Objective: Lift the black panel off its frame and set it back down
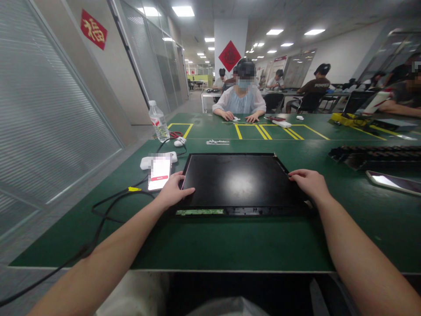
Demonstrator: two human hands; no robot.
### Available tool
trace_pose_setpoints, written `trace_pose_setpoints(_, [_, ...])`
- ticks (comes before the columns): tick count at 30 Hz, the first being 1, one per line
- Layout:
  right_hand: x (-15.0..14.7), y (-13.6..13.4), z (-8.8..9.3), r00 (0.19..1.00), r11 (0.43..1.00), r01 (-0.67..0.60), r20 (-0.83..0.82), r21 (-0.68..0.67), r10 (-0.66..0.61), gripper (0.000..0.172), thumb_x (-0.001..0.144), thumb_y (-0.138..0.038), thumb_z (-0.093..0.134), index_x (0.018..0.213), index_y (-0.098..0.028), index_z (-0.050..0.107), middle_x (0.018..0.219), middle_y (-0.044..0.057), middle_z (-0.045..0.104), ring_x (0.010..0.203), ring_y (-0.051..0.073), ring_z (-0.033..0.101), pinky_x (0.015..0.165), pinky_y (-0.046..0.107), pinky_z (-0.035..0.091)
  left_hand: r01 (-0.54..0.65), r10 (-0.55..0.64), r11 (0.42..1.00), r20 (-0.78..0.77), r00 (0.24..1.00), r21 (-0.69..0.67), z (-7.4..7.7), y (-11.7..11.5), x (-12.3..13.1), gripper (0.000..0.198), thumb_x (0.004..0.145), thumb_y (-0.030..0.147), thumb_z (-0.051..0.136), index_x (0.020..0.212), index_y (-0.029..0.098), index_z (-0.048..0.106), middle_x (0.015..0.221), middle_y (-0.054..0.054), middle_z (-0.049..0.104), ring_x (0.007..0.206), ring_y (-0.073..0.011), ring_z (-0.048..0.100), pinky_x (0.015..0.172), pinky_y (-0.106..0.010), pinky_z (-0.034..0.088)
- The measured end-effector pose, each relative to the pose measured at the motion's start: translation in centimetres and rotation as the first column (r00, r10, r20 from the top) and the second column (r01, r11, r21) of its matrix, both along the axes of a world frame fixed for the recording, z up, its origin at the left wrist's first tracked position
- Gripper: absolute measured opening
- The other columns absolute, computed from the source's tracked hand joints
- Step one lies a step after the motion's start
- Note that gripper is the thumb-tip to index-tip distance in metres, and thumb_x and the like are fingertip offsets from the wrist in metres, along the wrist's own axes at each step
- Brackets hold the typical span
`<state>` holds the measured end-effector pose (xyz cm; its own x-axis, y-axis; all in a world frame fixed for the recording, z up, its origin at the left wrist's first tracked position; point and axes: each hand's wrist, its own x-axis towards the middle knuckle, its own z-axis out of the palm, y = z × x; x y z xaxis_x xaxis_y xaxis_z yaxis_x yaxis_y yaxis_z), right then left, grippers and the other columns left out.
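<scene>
A black flat display panel (pixel 230 182) lies in front of me on the green table, with a glossy reflection near its middle. Along its near edge runs a green circuit board strip (pixel 199 212). My left hand (pixel 173 189) grips the panel's left side, thumb over the top face and fingers at the outer edge. On the opposite side, my right hand (pixel 308 181) pinches the right edge, its fingertips closed against the frame. Parts of the fingers on both hands are hidden.
Left of the panel are a lit phone (pixel 159 172), a white power strip (pixel 144 162), a black cable (pixel 105 215) and a water bottle (pixel 158 123). Dark slotted racks (pixel 368 156) and another phone (pixel 394 183) lie right. A person (pixel 241 98) sits opposite, hands on the table.
</scene>
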<state>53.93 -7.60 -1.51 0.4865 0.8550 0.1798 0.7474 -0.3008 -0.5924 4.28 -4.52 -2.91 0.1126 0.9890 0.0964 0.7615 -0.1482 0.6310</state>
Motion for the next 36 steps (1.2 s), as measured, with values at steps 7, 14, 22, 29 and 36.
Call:
trace_pose_setpoints(7, [-0.18,-0.13,0.03,1.0,1.0,0.005,0.018,-0.005,-0.005,0.023,0.072,-0.033,0.063,0.08,-0.027,0.084,0.081,0.006,0.078,0.079,0.027,0.069,0.073,0.038,0.051,0.021,-0.021,1.0,-0.004,1.0,0.014,-0.05,0.1,-0.19,0.061,0.072,0.057,0.078,0.117,0.015,0.07,0.161,-0.023,0.051,0.146,-0.0428,0.052,0.122,-0.055,0.04])
trace_pose_setpoints(14, [-0.19,-0.11,0.23,1.0,1.0,-0.015,0.023,-0.018,0.015,0.023,0.073,-0.033,0.064,0.082,-0.028,0.084,0.084,0.006,0.079,0.084,0.028,0.07,0.078,0.039,0.052,0.03,-0.029,1.0,-0.019,0.999,0.009,0.01,0.16,-0.37,0.062,0.072,0.057,0.077,0.118,0.016,0.069,0.161,-0.022,0.051,0.147,-0.0423,0.05,0.123,-0.055,0.039])
trace_pose_setpoints(22, [-0.5,-0.23,0.22,0.998,0.999,-0.052,0.018,0.002,0.052,0.024,0.074,-0.033,0.064,0.084,-0.027,0.085,0.084,0.005,0.079,0.085,0.027,0.071,0.08,0.038,0.053,0.028,-0.028,1.0,-0.024,0.999,0.003,0.03,0.16,-0.48,0.061,0.072,0.056,0.079,0.118,0.017,0.069,0.161,-0.02,0.051,0.147,-0.0419,0.051,0.123,-0.054,0.039])
trace_pose_setpoints(29, [-0.41,-0.25,0.01,0.998,0.998,-0.052,0.022,0.031,0.051,0.022,0.073,-0.032,0.064,0.081,-0.027,0.084,0.08,0.005,0.079,0.08,0.026,0.071,0.075,0.037,0.053,0.035,-0.035,0.999,0.003,0.999,0.001,-0.24,0.24,-0.56,0.061,0.072,0.055,0.079,0.119,0.017,0.068,0.161,-0.021,0.05,0.148,-0.0415,0.05,0.124,-0.055,0.038])
trace_pose_setpoints(36, [-0.19,-0.08,-0.1,0.997,0.998,-0.059,0.049,0.027,0.057,0.021,0.074,-0.033,0.065,0.082,-0.028,0.084,0.082,0.005,0.079,0.086,0.028,0.071,0.082,0.04,0.054,0.049,-0.049,0.999,-0.044,0.998,0.009,-0.21,0.33,-0.42,0.064,0.073,0.056,0.078,0.121,0.015,0.067,0.161,-0.023,0.049,0.15,-0.0426,0.047,0.125,-0.055,0.036])
